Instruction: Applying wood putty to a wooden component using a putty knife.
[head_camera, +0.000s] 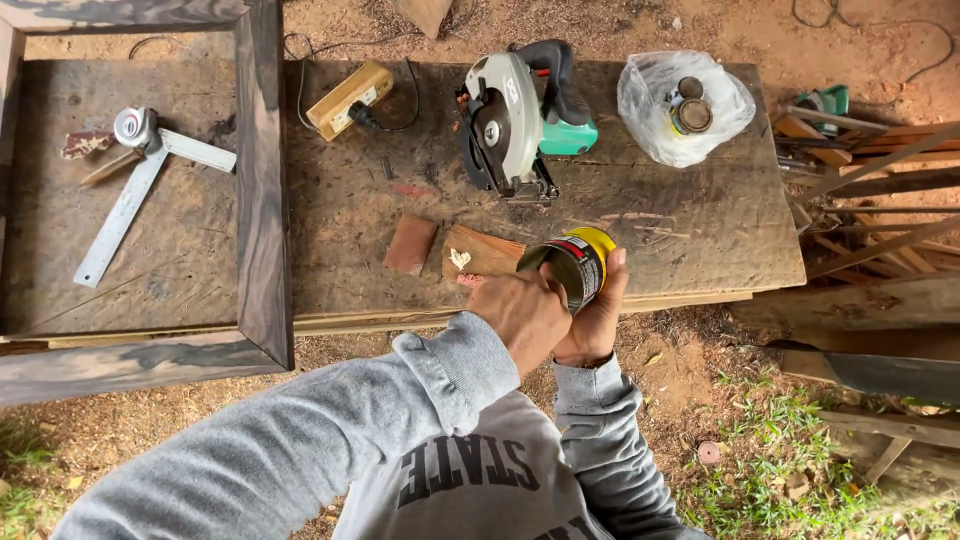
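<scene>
My right hand (597, 322) grips a small can (577, 262) with a yellow rim and a black label, tilted so its open mouth faces left, over the front edge of the workbench (680, 230). My left hand (520, 312) is curled at the can's mouth and touches it; what its fingers hold is hidden. Just left of the can lie two small reddish wood blocks: a plain wood block (410, 243) and a second wood block (482, 252) with a white dab of glue on it.
A circular saw (520, 115) sits at the bench's middle back. A clear plastic bag (685, 105) holds round tins. A wooden outlet block (350, 97) with a cord, a dark wooden frame (265, 190), a metal square (125, 210) and a tape measure (135, 127) lie left. Lumber (880, 200) is stacked right.
</scene>
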